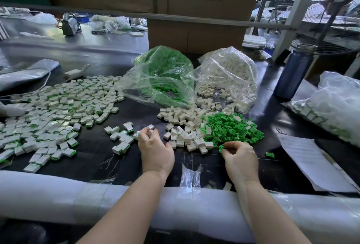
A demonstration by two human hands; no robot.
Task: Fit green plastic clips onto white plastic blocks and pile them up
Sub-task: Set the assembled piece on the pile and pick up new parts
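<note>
Flanking right hand (238,158), paper (303,158), 2 bags (165,76)

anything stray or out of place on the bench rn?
One green clip lies alone on the dark table, right of the right hand and apart from the green clip pile. A few white blocks are mixed into that pile. Otherwise nothing looks damaged.

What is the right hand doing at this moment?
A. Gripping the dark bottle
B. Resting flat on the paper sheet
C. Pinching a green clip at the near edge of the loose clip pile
C: the right hand pinches a green clip at the clip pile's near edge.
</note>
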